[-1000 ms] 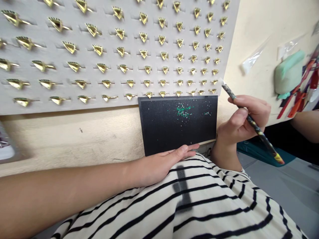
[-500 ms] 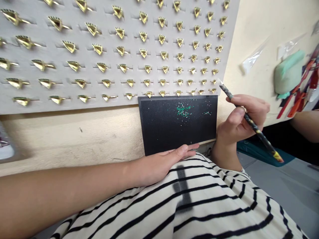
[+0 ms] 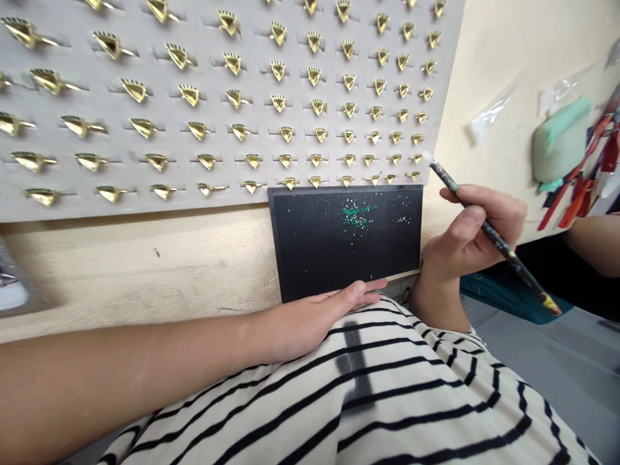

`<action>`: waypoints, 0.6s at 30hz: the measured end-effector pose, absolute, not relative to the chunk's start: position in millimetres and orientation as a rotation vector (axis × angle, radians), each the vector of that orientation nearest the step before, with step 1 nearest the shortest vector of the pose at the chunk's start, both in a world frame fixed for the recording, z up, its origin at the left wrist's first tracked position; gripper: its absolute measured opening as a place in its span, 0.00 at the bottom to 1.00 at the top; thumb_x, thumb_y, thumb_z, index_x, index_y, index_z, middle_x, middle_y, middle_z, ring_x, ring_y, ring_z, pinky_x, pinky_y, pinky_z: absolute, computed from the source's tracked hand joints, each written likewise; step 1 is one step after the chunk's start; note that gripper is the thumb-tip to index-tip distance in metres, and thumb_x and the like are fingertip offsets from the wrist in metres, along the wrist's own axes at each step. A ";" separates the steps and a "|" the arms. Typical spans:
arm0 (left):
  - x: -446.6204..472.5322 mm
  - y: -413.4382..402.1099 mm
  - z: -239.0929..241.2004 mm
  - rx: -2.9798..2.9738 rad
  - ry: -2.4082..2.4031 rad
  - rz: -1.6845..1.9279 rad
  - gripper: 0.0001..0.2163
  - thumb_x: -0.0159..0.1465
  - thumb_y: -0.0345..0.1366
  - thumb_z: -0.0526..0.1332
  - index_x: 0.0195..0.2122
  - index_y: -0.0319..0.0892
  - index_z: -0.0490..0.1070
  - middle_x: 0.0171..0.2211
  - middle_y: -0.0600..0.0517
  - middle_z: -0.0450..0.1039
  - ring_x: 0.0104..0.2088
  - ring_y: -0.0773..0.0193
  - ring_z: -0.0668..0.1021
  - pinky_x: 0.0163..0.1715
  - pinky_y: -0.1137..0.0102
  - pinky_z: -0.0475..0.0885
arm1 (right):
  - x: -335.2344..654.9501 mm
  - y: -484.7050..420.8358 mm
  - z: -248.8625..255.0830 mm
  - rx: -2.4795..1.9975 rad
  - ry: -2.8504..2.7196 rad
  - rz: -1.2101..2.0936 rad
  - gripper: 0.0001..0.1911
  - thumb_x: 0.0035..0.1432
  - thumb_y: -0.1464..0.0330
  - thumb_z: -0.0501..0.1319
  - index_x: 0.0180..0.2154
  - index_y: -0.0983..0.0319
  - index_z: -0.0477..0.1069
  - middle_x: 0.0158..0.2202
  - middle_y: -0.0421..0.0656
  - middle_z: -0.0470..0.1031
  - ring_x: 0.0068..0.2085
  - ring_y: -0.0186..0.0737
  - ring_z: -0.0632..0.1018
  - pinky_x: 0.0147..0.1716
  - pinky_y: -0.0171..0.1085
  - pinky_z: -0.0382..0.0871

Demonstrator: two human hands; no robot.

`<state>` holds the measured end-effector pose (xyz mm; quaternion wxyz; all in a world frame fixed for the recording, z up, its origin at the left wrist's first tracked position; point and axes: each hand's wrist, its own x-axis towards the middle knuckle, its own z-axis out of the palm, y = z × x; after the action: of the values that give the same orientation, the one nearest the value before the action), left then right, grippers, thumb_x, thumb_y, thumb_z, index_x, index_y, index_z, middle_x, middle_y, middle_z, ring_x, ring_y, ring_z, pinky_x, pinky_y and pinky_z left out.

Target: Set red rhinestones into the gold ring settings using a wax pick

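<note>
We see a cream table [image 3: 145, 265] that fills the view, with a grey board [image 3: 203, 26] lying across its far part. Rows of small gold pieces [image 3: 279, 70] sit in slots all over the board. Nearest to us is the person's striped shirt [image 3: 411, 400].

A black ribbed tray [image 3: 320, 252] lies on the table, its far edge touching the near edge of the board and its near edge at the rim of the table.

The left hand [image 3: 314, 316] lies flat along the near edge of the tray. Its fingers are straight and close together, they touch that edge, and they hold nothing.

The right hand [image 3: 467, 239] is just beside the tray's right edge and is closed around a dark patterned stick [image 3: 518, 265], as one holds a pen. The stick slants up and to the left. Its white tip [image 3: 427, 155] hangs above the tray's far right corner, near the lower right corner of the board.

A thin scatter of green stones [image 3: 357, 214] lies on the far half of the tray, well apart from both hands.

At the right edge we note a pale green block [image 3: 557, 139] and another person's arm [image 3: 595, 242].
</note>
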<state>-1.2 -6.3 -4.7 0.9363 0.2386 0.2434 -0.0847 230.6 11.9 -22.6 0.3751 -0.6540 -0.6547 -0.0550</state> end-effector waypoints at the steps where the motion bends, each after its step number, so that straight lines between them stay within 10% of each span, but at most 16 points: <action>1: -1.1 -6.2 -4.7 0.488 0.496 -0.174 0.25 0.68 0.57 0.40 0.63 0.60 0.55 0.61 0.64 0.63 0.65 0.63 0.61 0.67 0.67 0.42 | 230.8 11.6 -21.7 -1.679 -1.683 -0.141 0.10 0.61 0.64 0.50 0.36 0.56 0.69 0.33 0.34 0.72 0.33 0.29 0.76 0.41 0.40 0.66; 18: -0.1 -5.2 -4.3 0.474 0.498 -0.178 0.24 0.69 0.54 0.40 0.63 0.59 0.54 0.62 0.63 0.62 0.65 0.65 0.61 0.67 0.66 0.43 | 231.1 11.5 -17.6 -1.701 -1.782 -0.194 0.09 0.59 0.65 0.51 0.35 0.56 0.70 0.31 0.35 0.74 0.37 0.33 0.75 0.45 0.43 0.64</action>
<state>-0.1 -5.2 -4.3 0.9377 0.2320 0.2436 -0.0873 231.1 11.5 -17.6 0.3290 -0.6499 -0.6811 -0.0743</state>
